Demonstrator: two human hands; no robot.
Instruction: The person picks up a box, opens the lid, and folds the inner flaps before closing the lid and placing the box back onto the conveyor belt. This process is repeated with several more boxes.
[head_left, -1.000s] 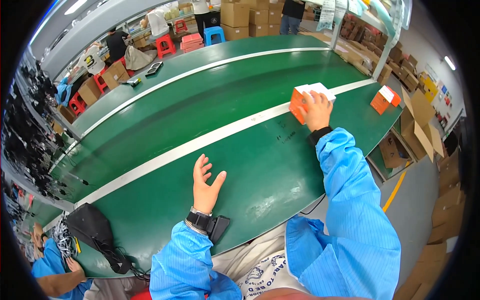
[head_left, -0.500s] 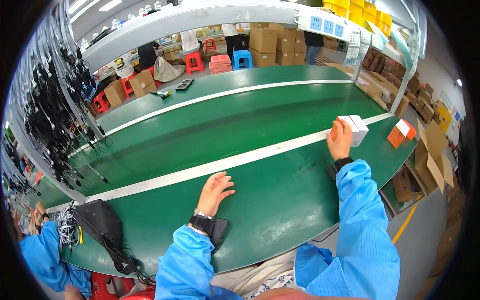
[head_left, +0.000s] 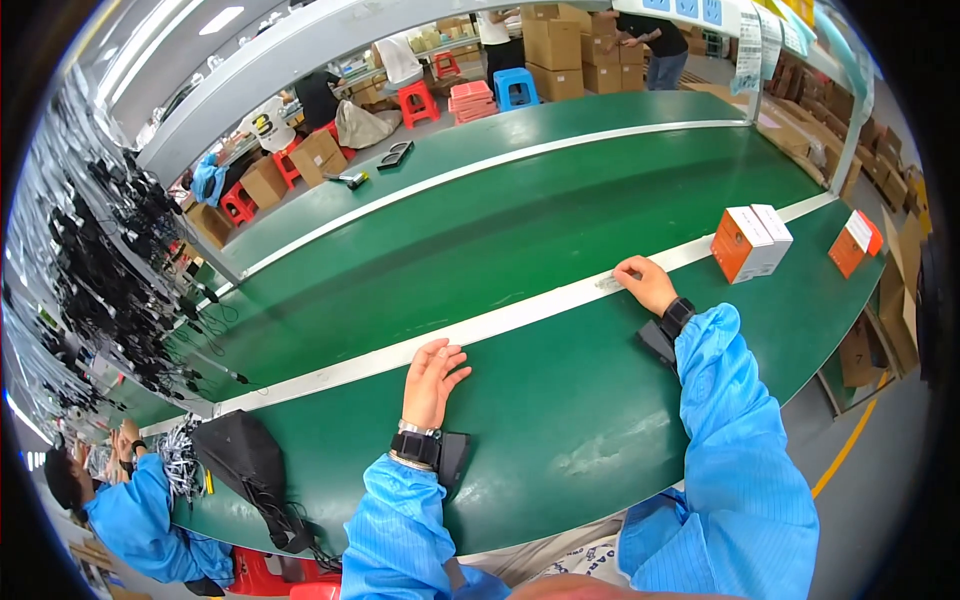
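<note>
My left hand (head_left: 432, 385) hovers over the near part of the green table (head_left: 560, 400), fingers loosely spread, holding nothing. My right hand (head_left: 650, 285) is by the white strip (head_left: 520, 317) that runs across the table. Its fingers are curled in toward the thumb, and no object shows in them. To the right of that hand, apart from it, two orange-and-white boxes (head_left: 745, 245) stand upright side by side. Another orange-and-white box (head_left: 852, 243), with an orange flap or piece at its top, is farther right near the table edge.
Black and grey cables (head_left: 100, 220) hang at the left. A black bag (head_left: 240, 455) lies below them, beside a bundle of white cables (head_left: 180, 460) and a co-worker in blue sleeves (head_left: 150, 510). On the far side are a black tape-like frame (head_left: 396, 155) and a metal upright (head_left: 848, 150).
My right hand has come away from the orange-and-white boxes, leftward to the white strip, leaving them standing. My left hand stays about where it was. The view has shifted slightly.
</note>
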